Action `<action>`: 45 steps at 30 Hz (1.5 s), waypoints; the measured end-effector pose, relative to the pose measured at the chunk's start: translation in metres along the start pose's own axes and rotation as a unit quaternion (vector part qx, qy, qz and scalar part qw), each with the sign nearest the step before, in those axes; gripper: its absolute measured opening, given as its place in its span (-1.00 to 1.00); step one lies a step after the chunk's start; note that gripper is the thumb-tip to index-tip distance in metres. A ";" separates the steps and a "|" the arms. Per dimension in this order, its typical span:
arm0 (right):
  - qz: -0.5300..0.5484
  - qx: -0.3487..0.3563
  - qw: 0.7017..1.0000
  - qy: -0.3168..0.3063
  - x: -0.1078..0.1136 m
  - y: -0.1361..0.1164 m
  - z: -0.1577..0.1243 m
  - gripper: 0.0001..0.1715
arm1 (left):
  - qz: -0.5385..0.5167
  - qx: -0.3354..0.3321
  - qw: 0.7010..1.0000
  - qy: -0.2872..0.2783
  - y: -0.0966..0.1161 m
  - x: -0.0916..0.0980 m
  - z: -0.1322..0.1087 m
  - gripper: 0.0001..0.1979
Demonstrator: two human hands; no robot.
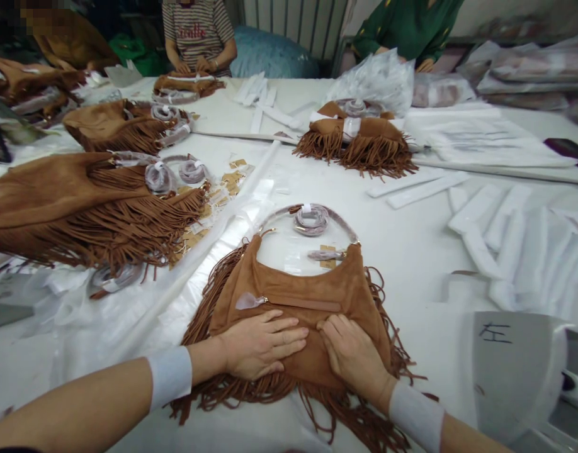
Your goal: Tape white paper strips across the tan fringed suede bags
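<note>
Brown suede bag (298,296) with fringe lies at lower centre of the white table (412,251), my left hand (260,345) and right hand (352,355) pressed flat and open on it, gripping nothing.

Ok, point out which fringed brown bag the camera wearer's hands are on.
The nearest bag, front centre: left hand and right hand lie flat on its lower half. The other bags lie farther left and back, away from them.
</note>
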State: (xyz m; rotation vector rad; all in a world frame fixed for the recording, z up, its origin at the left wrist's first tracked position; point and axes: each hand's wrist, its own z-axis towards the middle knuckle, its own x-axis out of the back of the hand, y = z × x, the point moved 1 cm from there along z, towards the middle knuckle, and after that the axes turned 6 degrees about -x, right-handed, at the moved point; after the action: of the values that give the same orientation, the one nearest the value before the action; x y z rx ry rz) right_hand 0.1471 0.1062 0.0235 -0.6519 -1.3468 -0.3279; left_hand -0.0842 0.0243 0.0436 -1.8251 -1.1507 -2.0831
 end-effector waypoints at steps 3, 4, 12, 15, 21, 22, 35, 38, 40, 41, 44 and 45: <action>-0.009 0.004 1.000 0.006 0.004 -0.002 0.000 -0.78 | 0.010 0.028 1.000 -0.002 0.009 -0.005 -0.001 -0.44; -0.012 0.006 1.000 0.008 0.005 -0.003 0.000 -0.78 | 0.006 0.038 0.999 -0.006 0.011 -0.005 -0.002 -0.44; -0.014 0.001 1.000 0.008 0.011 -0.006 0.001 -0.71 | -0.016 0.126 0.992 0.014 0.034 -0.004 0.001 -0.33; -0.025 -0.004 0.999 0.019 0.025 -0.018 -0.003 -0.68 | 0.040 0.128 0.990 0.034 0.042 -0.020 -0.002 -0.23; -0.048 -0.012 0.993 0.103 0.025 -0.076 -0.039 -0.27 | 0.082 0.121 0.988 0.052 0.044 -0.034 -0.004 -0.26; -0.068 -0.013 0.993 0.097 0.019 -0.080 -0.047 -0.26 | 0.082 0.123 0.988 0.050 0.044 -0.033 -0.004 -0.25; -0.184 0.076 0.979 0.038 0.049 -0.031 -0.122 -0.19 | 0.098 0.132 0.986 0.026 0.039 -0.044 -0.002 -0.22; -0.102 0.106 0.989 0.014 0.043 -0.072 -0.122 -0.25 | 0.093 0.132 0.987 0.027 0.038 -0.043 -0.003 -0.22; -0.056 0.121 0.991 -0.005 0.029 -0.090 -0.119 -0.38 | 0.095 0.132 0.986 0.026 0.037 -0.042 -0.003 -0.22; -0.039 0.119 0.992 -0.005 0.021 -0.095 -0.117 -0.49 | 0.098 0.132 0.986 0.023 0.037 -0.042 -0.004 -0.22; 0.000 0.098 0.994 0.038 0.000 -0.100 -0.111 -0.77 | 0.103 0.130 0.986 0.017 0.038 -0.043 -0.003 -0.23; 0.013 0.095 0.993 0.062 -0.004 -0.101 -0.110 -0.78 | 0.105 0.131 0.986 0.017 0.038 -0.044 -0.003 -0.23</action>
State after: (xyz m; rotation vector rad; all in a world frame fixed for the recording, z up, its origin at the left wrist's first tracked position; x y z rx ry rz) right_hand 0.1756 -0.0402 0.0351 -0.4815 -1.2333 -0.2119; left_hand -0.0537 -0.0204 0.0214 -1.7001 -1.1099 -1.7506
